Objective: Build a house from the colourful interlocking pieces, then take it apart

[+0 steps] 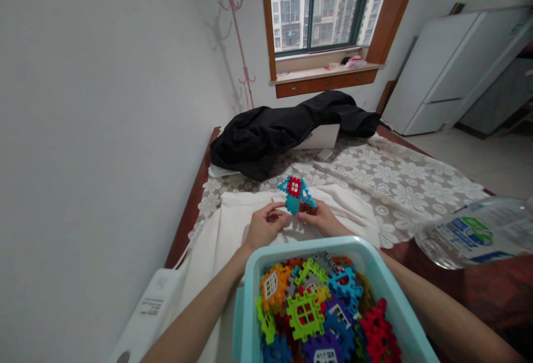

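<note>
Item 1: block build (293,195), qty 1. Red window sq. at top ctr., blue pcs. at sides & below. Loc.: upright betw. both hands, above white cloth (237,207), just beyond the tub. Held low, I'd judge, so the upper pcs. are uncovered & easy to see.

Item 2: R hand (323,220). Thumb & fingers pinched on build's lower R part; looks to me like the main support.

Item 3: L hand (266,225). Fingers curled at build's lower L edge; from my end I can't tell if they're gripping or merely alongside.

Item 4: tub (300,246), pale aqua, foreground, betw. forearms; prob. placed there for short reach.

Item 5: loose blocks (306,316), asst. colours, heaped unsorted in tub.

Item 6: bottle (470,232), clear, far R, well apart from hands, so out of their way.

Item 7: black fabric (258,135), draped partly over white box (327,136), far end.
</note>
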### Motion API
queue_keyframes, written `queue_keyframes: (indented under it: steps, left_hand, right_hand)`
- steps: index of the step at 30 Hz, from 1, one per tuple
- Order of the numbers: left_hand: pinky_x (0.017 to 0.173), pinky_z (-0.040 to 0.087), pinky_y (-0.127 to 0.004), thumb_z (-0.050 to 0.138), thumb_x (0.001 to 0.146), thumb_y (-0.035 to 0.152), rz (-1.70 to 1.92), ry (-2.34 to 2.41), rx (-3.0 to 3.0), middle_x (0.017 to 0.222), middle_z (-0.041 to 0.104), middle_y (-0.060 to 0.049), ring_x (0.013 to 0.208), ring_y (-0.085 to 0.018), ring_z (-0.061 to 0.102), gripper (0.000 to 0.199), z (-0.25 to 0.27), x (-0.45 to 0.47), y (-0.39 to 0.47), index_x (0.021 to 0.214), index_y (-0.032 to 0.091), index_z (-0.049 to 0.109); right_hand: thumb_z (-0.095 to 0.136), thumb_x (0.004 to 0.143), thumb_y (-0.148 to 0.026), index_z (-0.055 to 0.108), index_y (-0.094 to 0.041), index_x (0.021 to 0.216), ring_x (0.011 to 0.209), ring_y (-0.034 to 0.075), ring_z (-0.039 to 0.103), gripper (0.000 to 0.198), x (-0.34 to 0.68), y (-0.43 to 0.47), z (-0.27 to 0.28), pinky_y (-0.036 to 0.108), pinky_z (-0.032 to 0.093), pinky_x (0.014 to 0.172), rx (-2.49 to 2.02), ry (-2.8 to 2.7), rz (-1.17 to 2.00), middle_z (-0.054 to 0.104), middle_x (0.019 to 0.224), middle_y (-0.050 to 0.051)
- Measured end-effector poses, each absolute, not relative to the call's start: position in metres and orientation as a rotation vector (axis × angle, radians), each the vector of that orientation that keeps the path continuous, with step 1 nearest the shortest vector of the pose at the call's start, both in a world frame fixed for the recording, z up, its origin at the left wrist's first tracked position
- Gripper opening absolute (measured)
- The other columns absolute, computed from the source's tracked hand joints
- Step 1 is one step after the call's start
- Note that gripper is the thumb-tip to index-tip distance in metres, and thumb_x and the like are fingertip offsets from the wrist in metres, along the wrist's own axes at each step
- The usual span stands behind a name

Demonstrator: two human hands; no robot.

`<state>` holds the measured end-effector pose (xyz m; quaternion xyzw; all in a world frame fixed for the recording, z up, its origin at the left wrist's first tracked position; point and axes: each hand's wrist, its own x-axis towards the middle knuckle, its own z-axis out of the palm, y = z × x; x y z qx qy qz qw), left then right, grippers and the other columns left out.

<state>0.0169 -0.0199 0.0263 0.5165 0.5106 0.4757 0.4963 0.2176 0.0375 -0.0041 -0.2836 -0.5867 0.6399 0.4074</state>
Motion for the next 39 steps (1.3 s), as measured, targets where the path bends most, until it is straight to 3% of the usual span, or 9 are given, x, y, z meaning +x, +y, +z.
queue_keyframes:
  steps: [3,8,13,16,20,26,39]
  left_hand:
    - [0.069,0.056,-0.028,0.081,0.081,0.045,1.068,1.205,1.377,0.098,0.079,-0.011,0.079,-0.020,0.072,0.063,0.0269,0.0161,-0.0218,0.133,0.013,0.067]
    - [0.071,0.055,-0.028,0.066,0.093,0.049,0.963,1.203,1.588,0.108,0.079,-0.010,0.085,-0.020,0.072,0.052,0.0249,0.0124,-0.0232,0.135,0.019,0.069]
    - [0.063,0.054,-0.028,0.059,0.094,0.062,1.073,1.228,1.405,0.082,0.077,-0.010,0.065,-0.017,0.066,0.054,0.0252,0.0144,-0.0201,0.103,0.012,0.079]
    - [0.063,0.055,-0.029,0.061,0.090,0.069,1.113,1.184,1.258,0.089,0.080,-0.014,0.066,-0.018,0.068,0.059,0.0292,0.0165,-0.0177,0.095,0.012,0.077]
    - [0.066,0.056,-0.030,0.066,0.085,0.071,1.111,1.093,1.186,0.095,0.081,-0.017,0.071,-0.020,0.071,0.059,0.0318,0.0167,-0.0162,0.090,0.013,0.074]
    - [0.070,0.057,-0.032,0.067,0.086,0.070,1.049,1.083,1.227,0.092,0.081,-0.015,0.073,-0.020,0.072,0.056,0.0281,0.0185,-0.0168,0.087,0.014,0.074]
    - [0.067,0.052,-0.027,0.078,0.082,0.057,1.180,1.240,1.187,0.084,0.080,-0.010,0.071,-0.018,0.069,0.045,0.0249,0.0159,-0.0164,0.093,0.013,0.080]
  right_hand:
    - [0.086,0.076,-0.052,0.069,-0.020,0.103,0.072,0.017,0.059,0.045,0.2174,0.0329,-0.0004,0.030,0.049,0.066,-0.731,-1.577,1.547,0.068,0.087,0.001]
    - [0.079,0.084,-0.054,0.068,-0.022,0.100,0.082,0.020,0.061,0.038,0.2153,0.0298,-0.0016,0.032,0.051,0.071,-0.772,-1.683,1.370,0.067,0.094,0.004]
    - [0.078,0.086,-0.052,0.063,-0.023,0.103,0.073,0.016,0.060,0.037,0.2162,0.0314,-0.0013,0.029,0.050,0.062,-0.797,-1.589,1.470,0.066,0.095,0.002]
    - [0.077,0.087,-0.052,0.062,-0.023,0.109,0.072,0.015,0.061,0.039,0.2168,0.0328,-0.0001,0.029,0.051,0.062,-0.749,-1.544,1.520,0.068,0.100,0.003]
    - [0.077,0.086,-0.052,0.064,-0.023,0.111,0.064,0.014,0.058,0.040,0.2171,0.0361,-0.0012,0.028,0.049,0.060,-0.711,-1.502,1.577,0.068,0.090,0.001]
    - [0.079,0.083,-0.056,0.066,-0.019,0.093,0.059,0.014,0.056,0.040,0.2169,0.0382,-0.0041,0.029,0.045,0.057,-0.733,-1.521,1.555,0.067,0.074,0.000]
    - [0.078,0.082,-0.054,0.070,-0.018,0.088,0.057,0.014,0.054,0.037,0.2188,0.0374,0.0016,0.029,0.043,0.056,-0.804,-1.522,1.555,0.067,0.070,0.000]
